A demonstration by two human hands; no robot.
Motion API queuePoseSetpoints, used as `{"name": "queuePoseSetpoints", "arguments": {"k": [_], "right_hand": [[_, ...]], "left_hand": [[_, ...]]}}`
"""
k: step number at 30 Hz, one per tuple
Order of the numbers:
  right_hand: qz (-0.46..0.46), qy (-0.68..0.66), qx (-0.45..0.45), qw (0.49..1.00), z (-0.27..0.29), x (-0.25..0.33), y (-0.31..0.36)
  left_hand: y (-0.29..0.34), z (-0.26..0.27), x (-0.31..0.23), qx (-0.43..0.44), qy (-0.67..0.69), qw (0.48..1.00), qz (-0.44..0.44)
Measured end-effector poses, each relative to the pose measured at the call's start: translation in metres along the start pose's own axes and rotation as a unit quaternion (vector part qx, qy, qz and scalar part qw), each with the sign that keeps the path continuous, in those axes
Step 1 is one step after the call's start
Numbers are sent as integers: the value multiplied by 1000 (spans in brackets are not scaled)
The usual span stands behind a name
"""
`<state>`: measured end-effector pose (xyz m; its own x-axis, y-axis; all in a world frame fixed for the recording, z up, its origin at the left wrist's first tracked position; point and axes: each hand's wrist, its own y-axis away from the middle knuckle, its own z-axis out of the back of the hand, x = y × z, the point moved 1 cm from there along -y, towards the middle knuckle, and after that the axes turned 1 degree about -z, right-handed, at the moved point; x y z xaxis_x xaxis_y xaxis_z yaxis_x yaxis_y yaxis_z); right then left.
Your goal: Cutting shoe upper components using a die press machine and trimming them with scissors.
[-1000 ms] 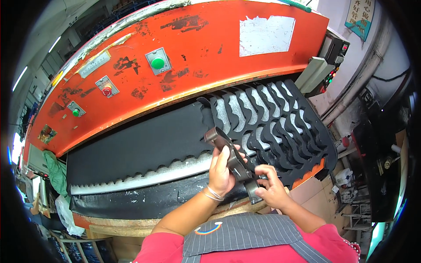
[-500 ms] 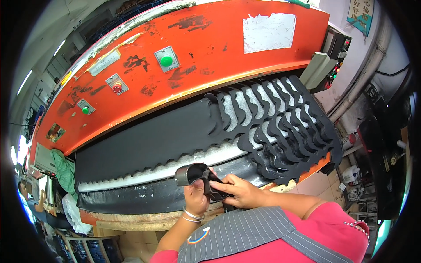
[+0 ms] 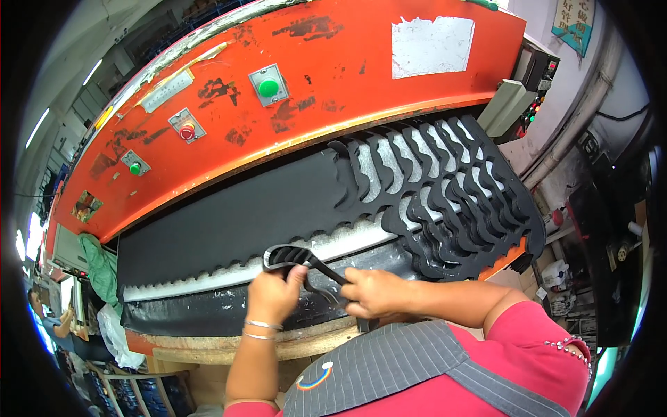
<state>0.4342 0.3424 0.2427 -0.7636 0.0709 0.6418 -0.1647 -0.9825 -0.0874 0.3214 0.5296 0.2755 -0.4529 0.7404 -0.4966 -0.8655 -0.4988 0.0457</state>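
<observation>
"What do the hands have hold of?"

"The left hand (image 3: pixel 274 299) has a dark, hollow, curved metal form with a rounded looped end (image 3: pixel 285 256). The right hand (image 3: pixel 379 292) has the lower end of a flat black strip (image 3: pixel 325 270) that slants down from that loop."

"Where does the metal form sit against the left fingers?"

"Its looped end stands just above them, opening upward. The thumb presses at the loop's lower right side, and the other fingers are curled in around the near side, mostly hidden behind the back of the hand."

"So how far open are they?"

"Closed around it, with no gap that I can see. The right fingers are curled as well, thumb and forefinger pinched on the strip, its end disappearing between them."

"Is the strip a separate piece?"

"I cannot tell. It could be part of the form or something lying in it. Below it a thin, curved, greyish metal edge (image 3: pixel 325 295) bows toward the right fingers, but whether they touch it is unclear; it's blurred."

"And where is all this?"

"In the air, over the near edge of a wooden-edged bench (image 3: pixel 264 351) in front of a large orange machine (image 3: pixel 333 76). Beyond the hands lies a flat matte black sheet (image 3: pixel 236 208) with a scalloped near edge; its right part is cut through with rows of wavy openings, pale surface showing in them. Both hands are well short of those rows."
</observation>
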Motion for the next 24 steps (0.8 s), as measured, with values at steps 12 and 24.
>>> {"name": "queuePoseSetpoints", "arguments": {"k": [12,24], "right_hand": [[-270,128,-47,953,62,-70,-122],[-247,174,-197,933,105,-208,-163]], "left_hand": [[14,-14,62,-46,-211,976,-22],[-157,-73,1,-140,-8,980,-141]]}}
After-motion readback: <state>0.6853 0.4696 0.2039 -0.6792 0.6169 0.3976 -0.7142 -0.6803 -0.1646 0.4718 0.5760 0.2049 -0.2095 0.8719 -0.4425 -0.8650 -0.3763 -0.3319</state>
